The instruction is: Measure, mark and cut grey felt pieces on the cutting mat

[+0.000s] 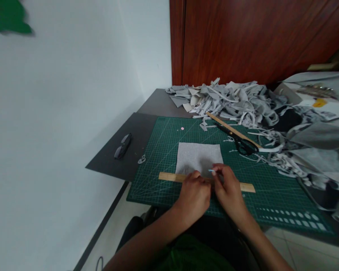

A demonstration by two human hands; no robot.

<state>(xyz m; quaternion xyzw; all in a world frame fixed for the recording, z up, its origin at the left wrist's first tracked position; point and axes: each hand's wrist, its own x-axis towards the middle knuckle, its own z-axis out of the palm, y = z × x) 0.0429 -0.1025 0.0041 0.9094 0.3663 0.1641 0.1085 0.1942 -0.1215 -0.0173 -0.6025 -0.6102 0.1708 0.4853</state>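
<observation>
Resting side by side, both hands sit at the near edge of a grey felt square [199, 158] on the green cutting mat [163, 150]. The left hand [193, 195] is curled, with its fingers pressing down on a wooden ruler [169, 176] that lies flat across the mat, just under the felt's near edge. The right hand [228, 188] touches the left one, and its fingertips pinch a small pale blue thing [211, 171] right at the felt's edge; I cannot tell what that thing is.

At 1 o'clock from the felt lie black scissors [241, 143] next to a second wooden ruler [231, 130], which is tilted. Past them, from 12 to 2 o'clock, sits a big messy pile of grey cloth scraps [228, 98]. At 9 o'clock from the felt, off the mat, dark glasses [122, 146] rest on a black sheet [113, 162] on the tabletop [158, 101]. A tiny pink dot [182, 128] sits on the mat at 11 o'clock from the felt.
</observation>
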